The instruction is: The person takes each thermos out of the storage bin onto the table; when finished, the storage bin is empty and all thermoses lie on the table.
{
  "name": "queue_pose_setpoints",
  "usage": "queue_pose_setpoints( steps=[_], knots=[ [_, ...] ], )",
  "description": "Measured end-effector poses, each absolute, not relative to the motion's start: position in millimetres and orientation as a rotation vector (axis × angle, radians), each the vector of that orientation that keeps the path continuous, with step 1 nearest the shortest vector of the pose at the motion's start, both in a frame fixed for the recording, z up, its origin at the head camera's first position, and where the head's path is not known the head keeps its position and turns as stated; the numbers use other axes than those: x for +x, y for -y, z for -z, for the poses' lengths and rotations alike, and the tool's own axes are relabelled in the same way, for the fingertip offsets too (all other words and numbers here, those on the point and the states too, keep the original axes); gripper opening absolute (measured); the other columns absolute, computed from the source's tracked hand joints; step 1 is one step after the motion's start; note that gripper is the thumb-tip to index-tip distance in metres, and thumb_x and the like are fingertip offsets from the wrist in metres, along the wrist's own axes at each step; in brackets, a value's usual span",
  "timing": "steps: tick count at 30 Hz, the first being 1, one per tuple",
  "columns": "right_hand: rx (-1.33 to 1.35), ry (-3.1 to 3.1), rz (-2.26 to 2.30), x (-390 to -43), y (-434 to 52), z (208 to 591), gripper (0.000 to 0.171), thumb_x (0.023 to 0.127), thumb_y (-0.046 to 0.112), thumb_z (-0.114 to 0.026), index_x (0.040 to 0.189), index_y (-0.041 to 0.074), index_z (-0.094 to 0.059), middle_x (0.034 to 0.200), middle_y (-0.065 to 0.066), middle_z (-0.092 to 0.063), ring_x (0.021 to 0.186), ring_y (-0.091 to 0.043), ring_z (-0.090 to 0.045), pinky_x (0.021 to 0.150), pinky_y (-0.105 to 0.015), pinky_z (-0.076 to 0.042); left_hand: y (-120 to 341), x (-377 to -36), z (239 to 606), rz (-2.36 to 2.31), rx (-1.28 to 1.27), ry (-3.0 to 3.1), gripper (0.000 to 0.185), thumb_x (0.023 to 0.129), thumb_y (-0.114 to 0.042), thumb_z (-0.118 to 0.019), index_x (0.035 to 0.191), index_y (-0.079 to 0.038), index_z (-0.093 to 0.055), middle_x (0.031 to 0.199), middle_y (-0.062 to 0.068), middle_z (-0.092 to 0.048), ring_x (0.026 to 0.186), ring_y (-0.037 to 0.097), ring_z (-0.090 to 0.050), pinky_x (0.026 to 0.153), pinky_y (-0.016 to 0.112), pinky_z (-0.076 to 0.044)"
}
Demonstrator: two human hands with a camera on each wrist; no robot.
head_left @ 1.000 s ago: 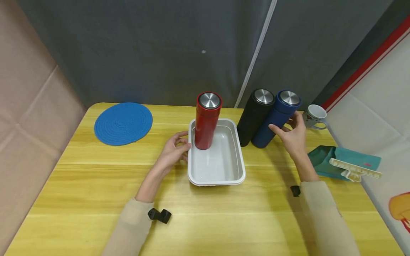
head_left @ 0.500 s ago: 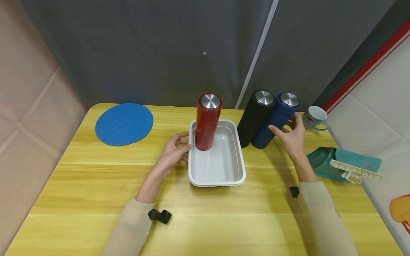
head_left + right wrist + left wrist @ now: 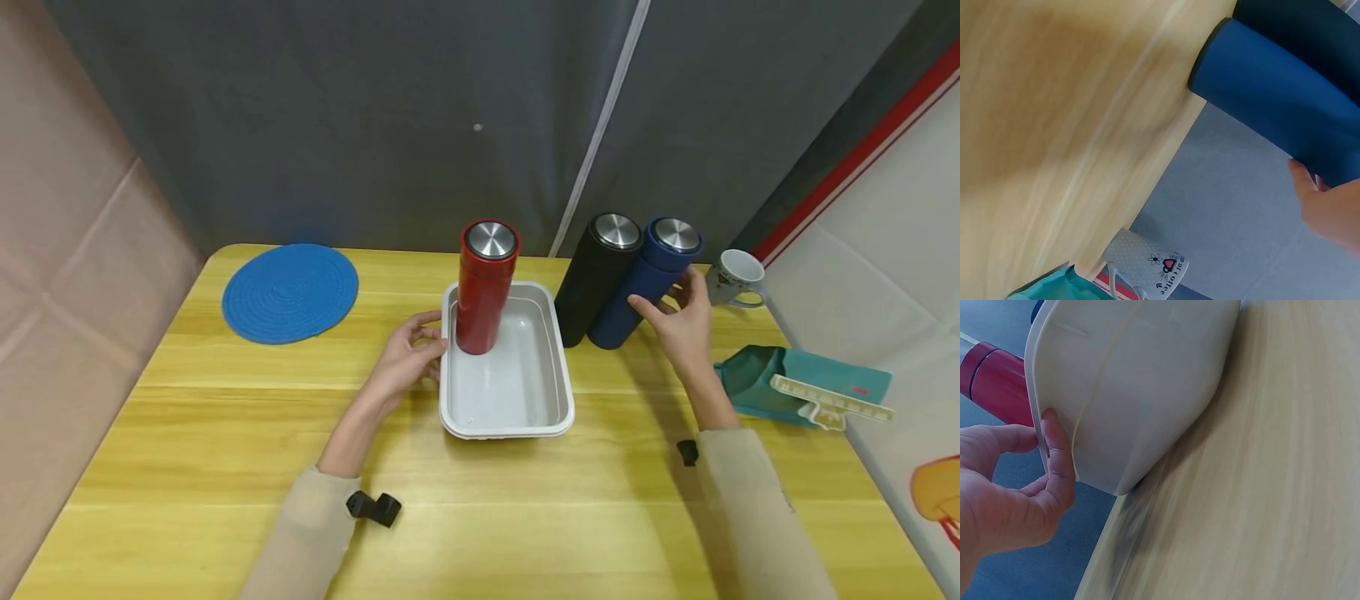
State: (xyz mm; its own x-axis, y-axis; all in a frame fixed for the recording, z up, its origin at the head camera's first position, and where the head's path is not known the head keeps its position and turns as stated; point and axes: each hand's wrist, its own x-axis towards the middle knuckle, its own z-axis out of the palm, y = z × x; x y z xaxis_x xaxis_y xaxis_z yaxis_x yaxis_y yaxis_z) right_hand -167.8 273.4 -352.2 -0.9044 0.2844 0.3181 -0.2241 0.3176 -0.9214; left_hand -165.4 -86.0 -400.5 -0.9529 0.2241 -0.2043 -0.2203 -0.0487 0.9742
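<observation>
The left hand (image 3: pixel 401 360) pinches the left rim of the white tray (image 3: pixel 521 400), where a red thermos (image 3: pixel 482 304) stands; the right hand (image 3: pixel 684 325) grips the blue thermos (image 3: pixel 632 296) on the counter (image 3: pixel 480 517), just beside a black thermos (image 3: pixel 595 279). A sideways knock could topple the black one, I'd say; tilting the tray, the red. The far edge is near; open room lies on the near side.
</observation>
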Motion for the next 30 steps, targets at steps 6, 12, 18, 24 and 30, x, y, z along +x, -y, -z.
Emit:
queue_pose_setpoints(
  steps=[6, 12, 18, 24, 30],
  knots=[
    [0.012, 2.049, -1.68, -160, -268, 352, 0.07, 0.077, -0.007, -0.073, 0.139, 0.009, -0.044, 0.125, -0.005, -0.049, 0.105, -0.018, -0.052, 0.084, -0.022, -0.051, 85, -166, 401, -2.065, -0.002, -1.94, 0.053, 0.093, -0.005, -0.059, 0.142, -0.007, -0.04, 0.112, 0.016, -0.051, 0.078, 0.023, -0.057, 0.058, 0.029, -0.055],
    [-0.002, 1.993, -1.707, -156, -267, 354, 0.068, 0.079, -0.008, -0.072, 0.139, 0.007, -0.045, 0.125, -0.008, -0.048, 0.106, -0.02, -0.052, 0.091, -0.031, -0.05, 86, -166, 401, -2.07, -0.001, -1.938, 0.053, 0.093, -0.005, -0.059, 0.143, -0.006, -0.039, 0.113, 0.016, -0.05, 0.081, 0.027, -0.056, 0.059, 0.03, -0.055],
    [0.004, 1.961, -1.693, -157, -274, 365, 0.067, 0.078, -0.011, -0.072, 0.138, 0.005, -0.046, 0.123, -0.009, -0.051, 0.104, -0.022, -0.055, 0.089, -0.029, -0.052, 86, -165, 401, -2.086, -0.001, -1.923, 0.053, 0.093, -0.004, -0.058, 0.142, -0.006, -0.04, 0.112, 0.016, -0.05, 0.079, 0.025, -0.057, 0.058, 0.029, -0.054],
    [-0.011, 1.927, -1.705, -155, -282, 375, 0.067, 0.078, -0.01, -0.073, 0.137, 0.008, -0.048, 0.126, -0.009, -0.052, 0.106, -0.025, -0.056, 0.087, -0.024, -0.052, 86, -165, 402, -2.089, 0.0, -1.92, 0.052, 0.093, -0.003, -0.058, 0.142, -0.005, -0.04, 0.112, 0.016, -0.05, 0.076, 0.023, -0.057, 0.057, 0.029, -0.054],
    [-0.017, 1.94, -1.68, -144, -279, 379, 0.064, 0.078, -0.013, -0.071, 0.136, 0.002, -0.047, 0.124, -0.018, -0.052, 0.103, -0.028, -0.058, 0.08, -0.018, -0.053, 86, -165, 402, -2.078, 0.0, -1.933, 0.052, 0.093, -0.004, -0.058, 0.142, -0.005, -0.04, 0.112, 0.017, -0.05, 0.074, 0.02, -0.058, 0.058, 0.03, -0.055]
  ],
)
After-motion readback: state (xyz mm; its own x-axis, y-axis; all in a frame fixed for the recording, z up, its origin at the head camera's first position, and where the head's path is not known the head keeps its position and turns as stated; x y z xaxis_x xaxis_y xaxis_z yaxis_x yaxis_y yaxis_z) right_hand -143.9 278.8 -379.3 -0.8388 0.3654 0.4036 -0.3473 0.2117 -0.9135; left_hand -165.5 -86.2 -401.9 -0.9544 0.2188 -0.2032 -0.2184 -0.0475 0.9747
